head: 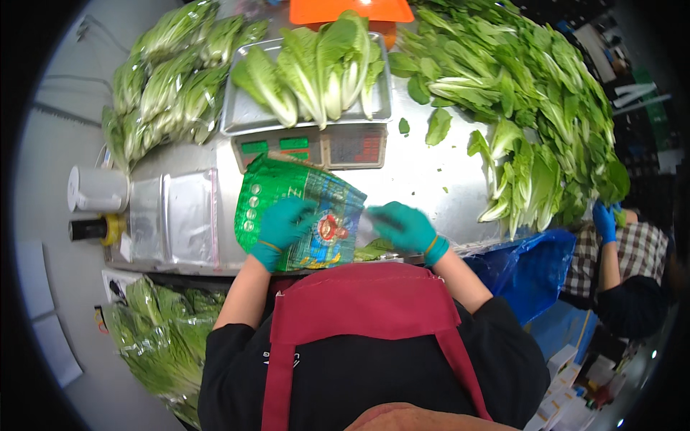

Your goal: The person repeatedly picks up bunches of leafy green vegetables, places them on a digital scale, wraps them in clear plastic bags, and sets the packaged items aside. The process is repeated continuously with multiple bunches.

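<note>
My left hand (285, 229), in a teal glove, lies over a green and blue printed sack (323, 199) at the table's near edge; the blurred fingers do not show whether they grip it. Just right of the sack is my right hand (401, 225), gloved alike and blurred, with something dark along its fingers that I cannot make out. Some green leaf (374, 249) shows between the sack and my right hand. Beyond the sack stands a digital scale (353, 146), and a metal tray (253, 126) at it holds several heads of romaine-like lettuce (331, 64).
Bagged greens (172, 81) are heaped at the back left, above clear plastic bags (188, 215). A large pile of loose leafy greens (517, 91) covers the right side. A blue plastic-lined container (539, 269) and a co-worker's blue-gloved hand (605, 221) are at right.
</note>
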Motion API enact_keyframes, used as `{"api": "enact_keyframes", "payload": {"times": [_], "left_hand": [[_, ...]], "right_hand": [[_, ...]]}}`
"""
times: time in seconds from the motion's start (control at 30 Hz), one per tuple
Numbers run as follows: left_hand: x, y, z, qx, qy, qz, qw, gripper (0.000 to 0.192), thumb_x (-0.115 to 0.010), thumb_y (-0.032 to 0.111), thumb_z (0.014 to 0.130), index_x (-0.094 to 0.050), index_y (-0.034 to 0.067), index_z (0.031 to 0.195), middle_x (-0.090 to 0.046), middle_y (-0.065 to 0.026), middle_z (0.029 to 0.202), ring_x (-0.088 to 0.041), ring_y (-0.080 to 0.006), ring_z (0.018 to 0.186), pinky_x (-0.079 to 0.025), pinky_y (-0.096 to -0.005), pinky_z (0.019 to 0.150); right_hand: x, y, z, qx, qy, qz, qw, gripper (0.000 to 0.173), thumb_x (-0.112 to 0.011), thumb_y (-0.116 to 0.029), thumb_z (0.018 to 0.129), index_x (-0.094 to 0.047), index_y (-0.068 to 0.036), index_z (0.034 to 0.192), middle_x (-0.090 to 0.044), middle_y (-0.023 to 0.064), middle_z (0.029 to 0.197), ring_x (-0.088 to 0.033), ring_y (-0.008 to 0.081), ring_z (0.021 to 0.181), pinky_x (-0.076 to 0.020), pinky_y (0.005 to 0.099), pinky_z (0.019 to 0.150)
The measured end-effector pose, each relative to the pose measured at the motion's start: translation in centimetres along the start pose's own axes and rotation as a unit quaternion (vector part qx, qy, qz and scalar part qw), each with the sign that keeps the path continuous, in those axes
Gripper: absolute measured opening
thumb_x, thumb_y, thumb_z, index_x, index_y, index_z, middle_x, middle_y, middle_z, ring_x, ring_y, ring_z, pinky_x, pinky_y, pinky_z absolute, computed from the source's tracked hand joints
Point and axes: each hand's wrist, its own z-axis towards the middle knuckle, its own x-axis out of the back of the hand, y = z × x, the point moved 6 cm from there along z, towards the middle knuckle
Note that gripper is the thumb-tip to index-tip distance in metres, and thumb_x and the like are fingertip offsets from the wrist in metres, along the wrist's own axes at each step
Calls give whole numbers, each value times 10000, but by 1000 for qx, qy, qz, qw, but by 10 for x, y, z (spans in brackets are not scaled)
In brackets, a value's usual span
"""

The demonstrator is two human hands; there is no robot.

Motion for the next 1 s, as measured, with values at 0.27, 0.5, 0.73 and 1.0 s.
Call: {"api": "enact_keyframes", "payload": {"times": [0.27, 0.5, 0.73, 1.0], "left_hand": [[-35, -23, -15, 59, 64, 105, 991, 251, -739, 339, 782, -650, 119, 864, -623, -67, 764, -605, -271, 713, -477, -386, 609], [-32, -17, -18, 38, 87, 119, 988, 211, -725, 301, 808, -667, 118, 894, -640, -79, 807, -620, -262, 724, -486, -371, 623], [-39, -20, -13, 21, 62, 53, 996, 161, -718, 222, 839, -679, 102, 940, -637, -70, 807, -624, -197, 711, -493, -329, 633], [-47, -50, -13, -24, 71, -56, 996, 224, -690, 179, 866, -666, 62, 1056, -651, -96, 974, -629, -185, 765, -503, -316, 677]], "right_hand": [[-2, 40, -27, 29, 59, -165, 984, 97, -609, -117, 804, -640, -111, 896, -588, 114, 842, -592, 330, 750, -489, 443, 652], [69, 49, -47, -65, 250, -237, 937, 386, -585, -186, 858, -584, -67, 1225, -590, 200, 1095, -589, 386, 942, -498, 445, 799], [23, 42, -48, -165, 242, -284, 913, 539, -592, -190, 757, -516, -27, 1266, -534, 192, 1193, -518, 375, 1058, -435, 457, 904], [67, 76, -79, -209, 368, -105, 900, 448, -618, -238, 848, -567, -85, 1266, -587, 172, 1219, -577, 352, 1076, -455, 405, 952]]}}
